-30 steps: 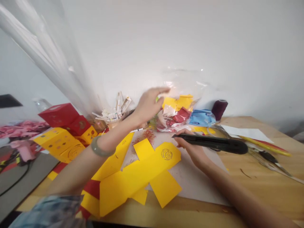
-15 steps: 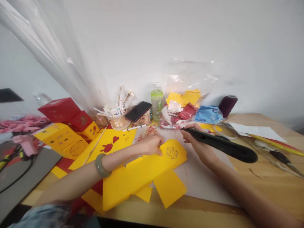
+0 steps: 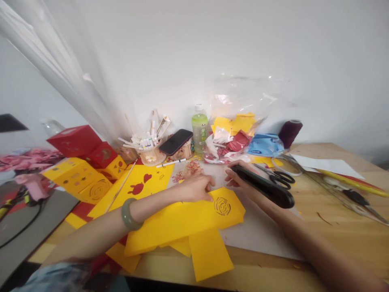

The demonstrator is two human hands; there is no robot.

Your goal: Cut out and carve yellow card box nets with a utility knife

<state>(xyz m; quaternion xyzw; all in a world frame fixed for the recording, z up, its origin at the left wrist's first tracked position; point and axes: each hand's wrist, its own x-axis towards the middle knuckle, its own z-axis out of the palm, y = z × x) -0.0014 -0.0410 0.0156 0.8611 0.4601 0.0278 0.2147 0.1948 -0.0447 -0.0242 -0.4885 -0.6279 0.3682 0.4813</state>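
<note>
My left hand (image 3: 199, 187), a green bangle on its wrist, has its fingers curled at the upper edge of a folded yellow card piece (image 3: 179, 221). A round rose-like pattern (image 3: 222, 206) is cut into the card's right end. Below it hangs a rectangular flap (image 3: 209, 255). My right hand (image 3: 238, 174) is closed round a long black stapler-like tool (image 3: 263, 186) with a rounded near end, held above the white sheet (image 3: 258, 237). Its exact kind is unclear. The tool's tip is hidden by my fingers and does not touch the card.
Black-handled scissors (image 3: 282, 178) lie right of my right hand. Behind stand a green bottle (image 3: 199, 129), a phone (image 3: 176, 142), a pen basket (image 3: 152, 156) and a clear bag of scraps (image 3: 234, 138). Red boxes (image 3: 75, 140), yellow boxes (image 3: 77, 178) and a pink glue gun (image 3: 32, 186) are left.
The black tool has turned and drawn in towards the left, uncovering the scissors. The yellow card has tilted, its right end lower and its left end higher, with my left hand still at its edge.
</note>
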